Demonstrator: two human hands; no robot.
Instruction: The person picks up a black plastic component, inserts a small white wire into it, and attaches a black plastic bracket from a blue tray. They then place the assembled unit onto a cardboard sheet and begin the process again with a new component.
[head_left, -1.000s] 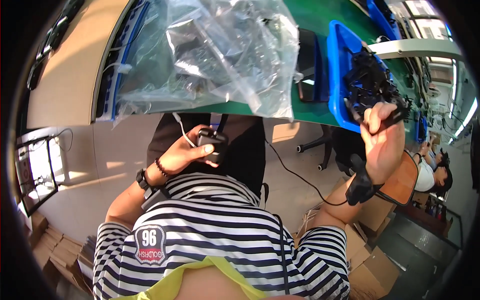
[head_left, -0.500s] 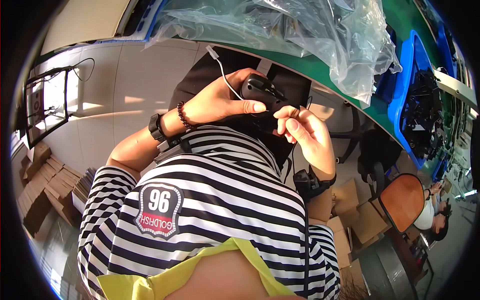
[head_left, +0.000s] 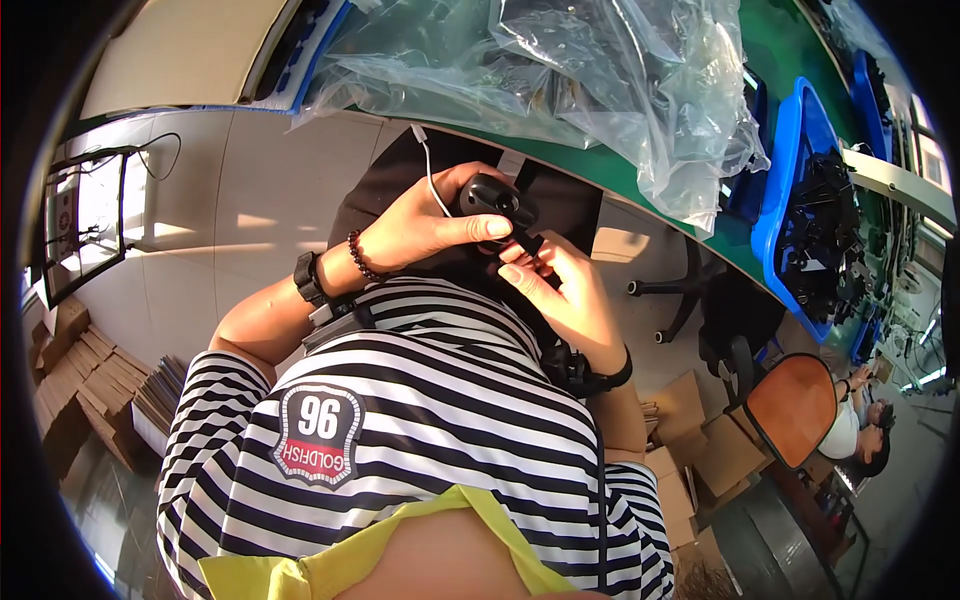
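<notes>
My left hand (head_left: 428,228) is wrapped round a small black rounded device (head_left: 487,193) with a round, lens-like spot on its face, held in front of my waist. The thumb lies across its near side. A thin white cable (head_left: 430,172) with a white plug at its end runs up from beside this hand. Close against the device, my right hand (head_left: 563,290) has its fingers bent together at the device's lower right side. A small dark piece (head_left: 526,241) shows at these fingertips; whether it belongs to the device I cannot tell.
Clear plastic bags (head_left: 600,90) lie on the green-topped table (head_left: 620,180) ahead. A blue bin (head_left: 778,235) with black parts stands at its right. Cardboard (head_left: 175,50) is at the far left. An orange-backed chair (head_left: 790,410) and a seated person (head_left: 850,425) are at the right.
My right hand has moved left, from apart to against the device. The left hand has turned the device so the round spot shows, and it sits slightly lower in view.
</notes>
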